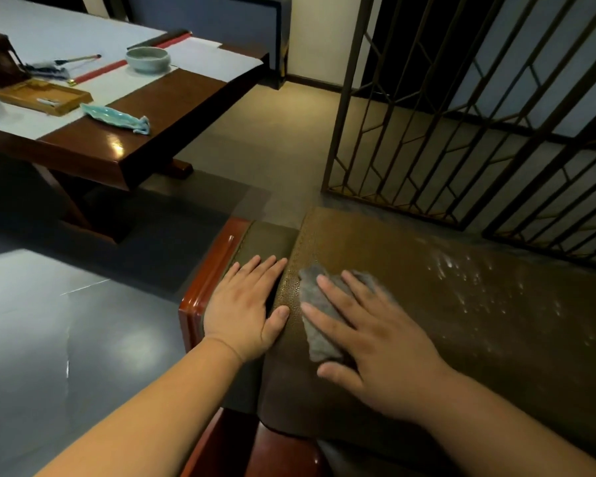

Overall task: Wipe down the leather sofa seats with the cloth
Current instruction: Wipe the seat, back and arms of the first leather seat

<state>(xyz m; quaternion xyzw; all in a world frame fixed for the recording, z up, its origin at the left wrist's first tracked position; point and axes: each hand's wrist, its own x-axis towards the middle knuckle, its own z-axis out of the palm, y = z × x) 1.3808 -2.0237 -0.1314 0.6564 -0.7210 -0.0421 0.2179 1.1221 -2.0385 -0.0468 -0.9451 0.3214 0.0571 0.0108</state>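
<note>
A brown leather sofa seat (461, 304) stretches from the centre to the right, with shiny wet streaks on its far right part. A grey cloth (319, 335) lies flat on the seat's left end. My right hand (375, 339) presses on the cloth with straight, spread fingers. My left hand (246, 306) rests flat on the olive leather side panel (265, 239) beside the seat, its thumb touching the seat's edge.
A red-brown wooden sofa arm (209, 280) borders the panel on the left. A dark wooden table (159, 108) with a bowl (148, 59), a tray, brushes and white paper stands at the upper left. A metal lattice screen (461, 115) rises behind the sofa.
</note>
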